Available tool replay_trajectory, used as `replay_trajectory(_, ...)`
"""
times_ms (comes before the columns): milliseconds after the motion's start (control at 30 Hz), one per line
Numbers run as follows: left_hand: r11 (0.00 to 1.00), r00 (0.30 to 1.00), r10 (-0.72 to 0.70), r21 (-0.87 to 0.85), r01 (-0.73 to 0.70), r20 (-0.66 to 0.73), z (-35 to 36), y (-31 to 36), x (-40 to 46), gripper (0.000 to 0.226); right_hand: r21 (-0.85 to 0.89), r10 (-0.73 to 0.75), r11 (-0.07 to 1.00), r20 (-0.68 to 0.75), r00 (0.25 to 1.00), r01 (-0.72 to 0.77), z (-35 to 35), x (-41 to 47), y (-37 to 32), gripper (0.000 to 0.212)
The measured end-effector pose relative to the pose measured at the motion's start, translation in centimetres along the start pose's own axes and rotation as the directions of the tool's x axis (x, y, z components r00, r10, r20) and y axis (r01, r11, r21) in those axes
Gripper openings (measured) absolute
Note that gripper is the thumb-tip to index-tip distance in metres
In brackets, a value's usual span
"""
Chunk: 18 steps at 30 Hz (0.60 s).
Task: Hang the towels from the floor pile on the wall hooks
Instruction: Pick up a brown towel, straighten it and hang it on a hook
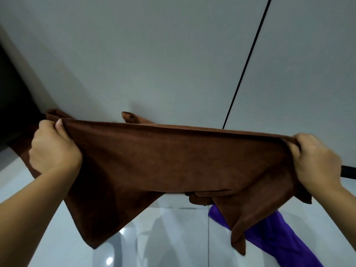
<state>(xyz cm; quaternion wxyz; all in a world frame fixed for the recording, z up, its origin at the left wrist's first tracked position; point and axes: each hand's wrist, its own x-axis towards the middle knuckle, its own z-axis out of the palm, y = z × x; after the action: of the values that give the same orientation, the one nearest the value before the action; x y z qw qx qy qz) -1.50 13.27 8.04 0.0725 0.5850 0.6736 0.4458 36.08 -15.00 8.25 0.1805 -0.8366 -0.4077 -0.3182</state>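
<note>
Holding the brown towel (163, 160) stretched across mid-frame, you grip its top hem at both ends: left hand (54, 149) bunching the left corner, right hand (317, 160) curled over the right. Lower corners hang toward the floor (154, 237). No hook is visible; the wall (154, 54) fills the upper frame. Risk: with both hands at the ends, no fold is ready to catch a hook, so the towel may slide off. A purple towel (269, 234) lies lower right; a dangling corner could drag it.
</note>
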Motion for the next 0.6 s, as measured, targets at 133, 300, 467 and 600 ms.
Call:
replay_trajectory(133,0.998,0.998,0.061,-0.011,-0.062,-0.028,0.9,-0.2,0.3,0.042,-0.021,0.039,0.999,0.08,0.996,-0.037,-0.1,-0.5,1.2,0.04)
replay_trajectory(300,0.996,0.996,0.084,-0.002,-0.084,-0.027,1.3,-0.4,0.7,0.041,-0.057,0.049,0.997,0.106,0.993,-0.043,0.0,-1.5,2.8,0.049)
replay_trajectory(467,0.998,0.997,0.064,0.026,-0.065,0.034,0.8,0.4,0.6,0.039,-0.011,0.133,0.991,0.097,0.986,-0.132,-0.1,-1.7,3.2,0.049)
replay_trajectory(600,0.998,0.998,0.067,0.012,-0.067,-0.001,0.9,0.6,0.9,0.039,0.041,0.245,0.966,0.147,0.958,-0.254,-0.3,-1.8,3.6,0.039)
